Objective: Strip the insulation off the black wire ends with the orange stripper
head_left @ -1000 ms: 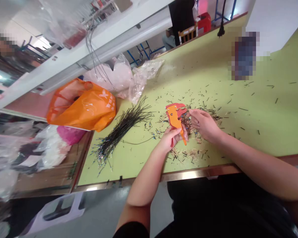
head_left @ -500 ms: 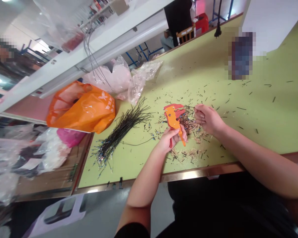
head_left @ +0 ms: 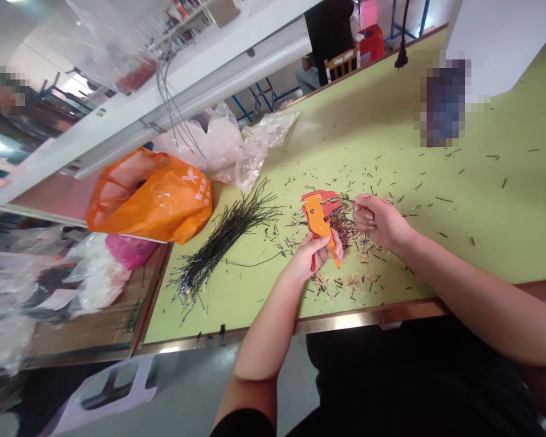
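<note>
"What's closest in?"

"The left hand (head_left: 312, 258) is gripping an orange wire stripper (head_left: 317, 218), fingers clenched around its handles, and the tool is standing tilted just above the bench."

"And the right hand (head_left: 377, 221)?"

"It's hovering just beside the tool, fingers curled and pinching a thin dark wire (head_left: 346, 199) that's reaching across to the stripper's red upper end."

"What's lying beneath them?"

"Cut wire scraps (head_left: 346, 227) and pale shreds (head_left: 343, 282) are scattered across a green-topped workbench (head_left: 491, 200), with its metal edge (head_left: 368, 312) running along the near side."

"Further out?"

"A loose bundle of black wires (head_left: 222, 243) is lying left of the hands, its blue-flecked ends fanning toward the near edge. Just past it, an orange plastic bag (head_left: 150, 197) and a clear plastic bag (head_left: 255, 152) are sitting against the bench, and a pink bag (head_left: 127, 250) is showing below the orange one."

"Anything at the far end?"

"A black plug (head_left: 401, 57) is dangling over the bench, and a person in black (head_left: 330, 36) is sitting on a wooden chair (head_left: 343, 64) beyond it, facing away from the bench."
</note>
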The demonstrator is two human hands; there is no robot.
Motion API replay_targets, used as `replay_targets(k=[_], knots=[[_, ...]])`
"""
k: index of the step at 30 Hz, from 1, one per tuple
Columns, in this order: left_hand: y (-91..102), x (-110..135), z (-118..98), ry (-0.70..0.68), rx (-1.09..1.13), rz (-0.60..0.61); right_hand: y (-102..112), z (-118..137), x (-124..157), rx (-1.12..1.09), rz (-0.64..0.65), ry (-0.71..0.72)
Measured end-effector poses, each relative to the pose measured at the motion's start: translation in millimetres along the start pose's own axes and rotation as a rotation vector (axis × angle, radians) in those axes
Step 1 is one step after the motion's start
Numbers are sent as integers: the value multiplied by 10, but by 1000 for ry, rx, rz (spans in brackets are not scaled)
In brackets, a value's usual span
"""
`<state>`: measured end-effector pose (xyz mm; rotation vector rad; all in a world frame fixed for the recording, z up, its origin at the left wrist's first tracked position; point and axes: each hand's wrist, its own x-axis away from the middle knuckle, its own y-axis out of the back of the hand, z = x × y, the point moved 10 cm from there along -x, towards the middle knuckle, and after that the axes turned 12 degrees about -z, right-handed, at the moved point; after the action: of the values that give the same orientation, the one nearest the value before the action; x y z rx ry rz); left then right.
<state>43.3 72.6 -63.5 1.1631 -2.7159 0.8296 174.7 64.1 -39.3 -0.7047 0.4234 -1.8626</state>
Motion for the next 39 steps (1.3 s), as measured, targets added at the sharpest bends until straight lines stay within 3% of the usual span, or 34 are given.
replay_targets(k=[16,22,30,34,39], knots=[[68,-20,17,-15,-24,-46,24,-119,-29,64,44,-24],[144,-55,26,-56,-98,-94,-25,-15,6,179,160,-56],[4,-9,69,-2,-87,22,-53,-21,-8,93,193,-140],[-60,12,97,73,44,54,-9,9,-45,134,163,45],[-56,31,56,110,118,66,32,257,-21,391,107,381]])
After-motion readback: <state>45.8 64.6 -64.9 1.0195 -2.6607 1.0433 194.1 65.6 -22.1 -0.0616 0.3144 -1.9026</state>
